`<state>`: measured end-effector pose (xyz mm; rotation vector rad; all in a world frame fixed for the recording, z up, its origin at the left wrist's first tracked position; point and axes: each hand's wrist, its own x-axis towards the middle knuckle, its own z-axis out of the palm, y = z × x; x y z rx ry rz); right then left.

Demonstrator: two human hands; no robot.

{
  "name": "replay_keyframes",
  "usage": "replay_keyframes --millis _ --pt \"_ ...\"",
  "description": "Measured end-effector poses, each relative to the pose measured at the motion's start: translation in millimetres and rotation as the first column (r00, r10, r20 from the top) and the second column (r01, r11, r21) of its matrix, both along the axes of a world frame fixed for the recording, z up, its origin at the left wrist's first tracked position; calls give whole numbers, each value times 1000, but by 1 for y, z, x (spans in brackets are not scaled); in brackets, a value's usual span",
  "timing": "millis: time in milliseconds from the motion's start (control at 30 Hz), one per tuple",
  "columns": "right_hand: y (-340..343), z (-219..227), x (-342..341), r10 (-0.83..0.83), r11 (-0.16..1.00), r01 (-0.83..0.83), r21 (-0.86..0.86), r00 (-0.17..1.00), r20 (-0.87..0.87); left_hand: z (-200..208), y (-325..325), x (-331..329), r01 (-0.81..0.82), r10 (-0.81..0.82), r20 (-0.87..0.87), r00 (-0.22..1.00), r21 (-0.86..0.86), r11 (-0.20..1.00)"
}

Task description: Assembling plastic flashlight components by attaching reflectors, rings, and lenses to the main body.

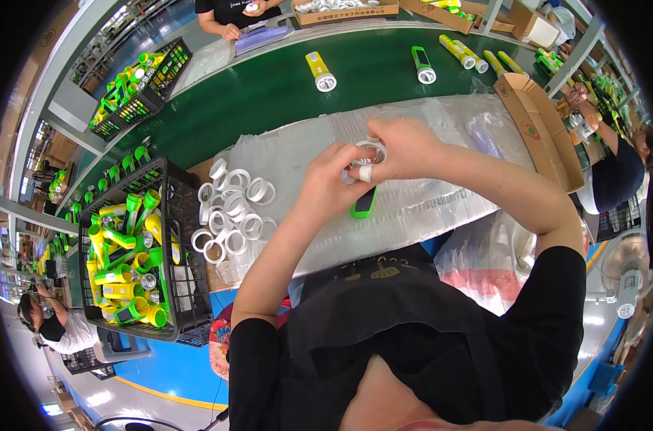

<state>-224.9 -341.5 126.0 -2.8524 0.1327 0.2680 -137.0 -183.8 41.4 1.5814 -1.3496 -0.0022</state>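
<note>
My left hand (328, 178) and my right hand (407, 148) meet over the worktable, both closed around the head of a flashlight. Its round reflector end faces up between my fingers, and the lower part of its green and black body (363, 204) shows below them. A white band (365, 173) sits by the fingers of my right hand; whether it is finger tape or a part cannot be made out. Left of my left hand lies a loose pile of white plastic rings (234, 206). My fingers hide most of the flashlight's head.
A black crate (169, 248) of yellow and green flashlights stands at the left. Beyond the plastic-covered table (297, 147), a green conveyor belt (258, 108) carries a yellow flashlight (319, 70) and a green one (422, 65). An open cardboard box (538, 129) lies right. Co-workers are nearby.
</note>
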Motion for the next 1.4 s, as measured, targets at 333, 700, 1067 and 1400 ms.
replay_keyframes --millis 333,700,1067,1400 --pt "-6 -6 -2 48 996 -55 66 994 103 0 0 3 -4 4 0 1000 9 1000" --pt "-11 -22 -16 160 849 -442 291 739 655 -15 26 12 242 -235 -315 919 -20 970" --pt "-26 -112 47 -265 914 -58 403 667 696 -38 -1 60 -33 40 -14 999 331 943" --pt "-104 -102 92 -475 840 -42 541 426 770 64 125 175 -639 570 531 627 -68 766"
